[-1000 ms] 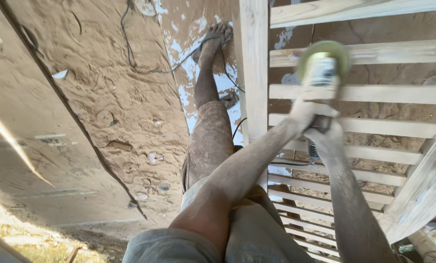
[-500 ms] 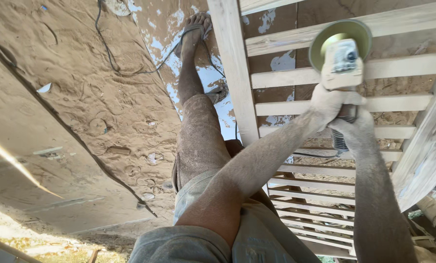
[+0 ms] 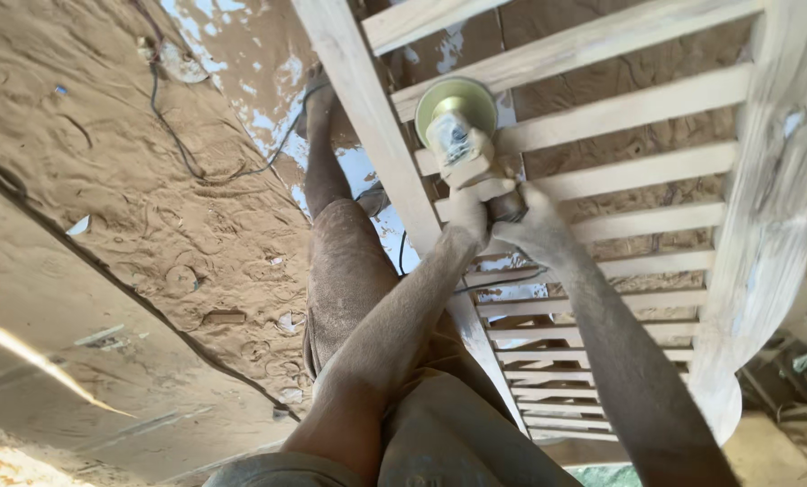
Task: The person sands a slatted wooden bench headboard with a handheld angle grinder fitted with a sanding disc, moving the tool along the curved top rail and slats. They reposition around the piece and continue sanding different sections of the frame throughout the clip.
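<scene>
Both the left hand (image 3: 468, 212) and the right hand (image 3: 531, 225) are clenching the dusty handheld disc sander (image 3: 457, 126), pressing on a pale wooden slatted frame (image 3: 620, 108). Its thin black cord (image 3: 502, 281) is trailing underneath, likely risking snagging; the disc could gouge a slat edge.

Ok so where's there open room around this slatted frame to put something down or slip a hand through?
Bare room: the sawdust-covered floor left of the leg, between the black cable and the dark floor seam. A hand could pass the gaps between upper slats. Crowded: both hands, left hand and right hand, grip the sander.
</scene>
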